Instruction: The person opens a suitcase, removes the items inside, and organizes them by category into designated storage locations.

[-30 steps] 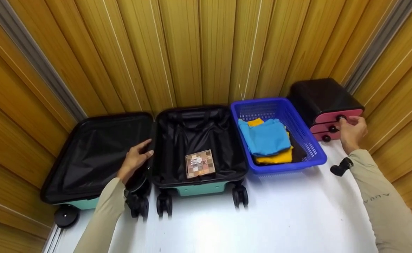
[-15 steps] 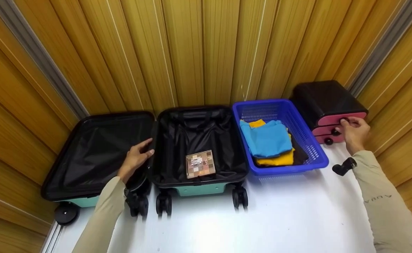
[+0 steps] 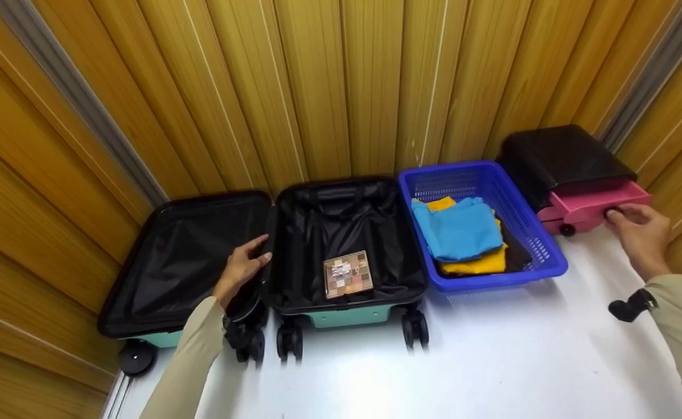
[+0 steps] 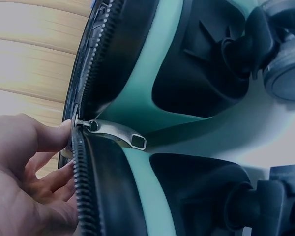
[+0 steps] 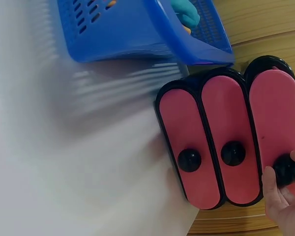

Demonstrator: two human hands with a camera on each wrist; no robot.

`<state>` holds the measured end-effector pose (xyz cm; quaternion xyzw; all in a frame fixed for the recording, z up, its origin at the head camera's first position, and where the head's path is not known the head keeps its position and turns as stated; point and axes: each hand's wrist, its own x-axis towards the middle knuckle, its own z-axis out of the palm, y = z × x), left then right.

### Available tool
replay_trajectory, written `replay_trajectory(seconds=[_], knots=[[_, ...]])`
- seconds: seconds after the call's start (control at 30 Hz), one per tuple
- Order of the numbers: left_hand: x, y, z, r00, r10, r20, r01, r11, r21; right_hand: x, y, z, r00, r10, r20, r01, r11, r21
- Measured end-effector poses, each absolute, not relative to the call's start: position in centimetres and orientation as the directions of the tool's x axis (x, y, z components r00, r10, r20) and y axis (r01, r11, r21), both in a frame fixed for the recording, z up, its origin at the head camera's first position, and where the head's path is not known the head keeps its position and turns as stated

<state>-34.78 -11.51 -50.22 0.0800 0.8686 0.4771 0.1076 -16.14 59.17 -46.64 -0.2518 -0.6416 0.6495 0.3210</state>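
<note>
At the right, my right hand point(image 3: 643, 238) pinches the round black knob point(image 5: 286, 169) of the top pink drawer point(image 3: 588, 210), which is pulled partway out of a small black drawer box point(image 3: 568, 154). The two lower drawers stay in, as the right wrist view shows. My left hand point(image 3: 241, 267) rests at the hinge side of an open mint suitcase, between its left half point(image 3: 184, 262) and its right half point(image 3: 370, 215). Its thumb touches the zipper edge near a metal zipper pull point(image 4: 120, 132). An eyeshadow palette point(image 3: 348, 274) lies in the right half.
A blue plastic basket point(image 3: 495, 284) stands between suitcase and drawer box, holding folded light-blue cloth point(image 3: 460, 230), yellow cloth point(image 3: 475, 266) and dark cloth point(image 3: 517, 250). Black suitcase wheels point(image 3: 415, 329) stick out over the white floor point(image 3: 370, 378). A yellow wood-look wall point(image 3: 341, 87) rises behind.
The right hand has pulled the top drawer outward by its knob; it was flush before. The left hand keeps its place on the suitcase. The head view has shifted slightly.
</note>
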Motion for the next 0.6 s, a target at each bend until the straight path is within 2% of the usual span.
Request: replay_trajectory(seconds=[0.07,0.17,0.27,0.4,0.6], knots=[[-34.9,-11.2,-50.2,-0.961,0.253,-0.115,0.038,0.531,0.846,-15.8,59.1,-46.3,-0.666,0.743,0.066,-0.127,-0.026,-0.992],[-34.9,-11.5,-50.2,-0.961,0.252,-0.116,0.04,0.541,0.84,-16.5,58.8,-46.6,-0.645,0.762,0.061,-0.017,0.066,-0.998],[-34.9,-11.6,-50.2,-0.963,0.25,-0.099,0.063,0.568,0.821,-17.0,58.4,-47.1,-0.619,0.774,0.13,0.154,0.282,-0.947],[-34.8,-11.4,-50.2,-0.961,0.263,-0.082,0.091,0.585,0.806,-17.3,58.1,-47.3,-0.597,0.748,0.289,0.32,0.553,-0.769],[-34.9,-11.2,-50.4,-0.963,0.254,-0.084,0.084,0.584,0.808,-17.6,57.9,-46.8,-0.672,0.59,0.448,0.25,0.75,-0.612]])
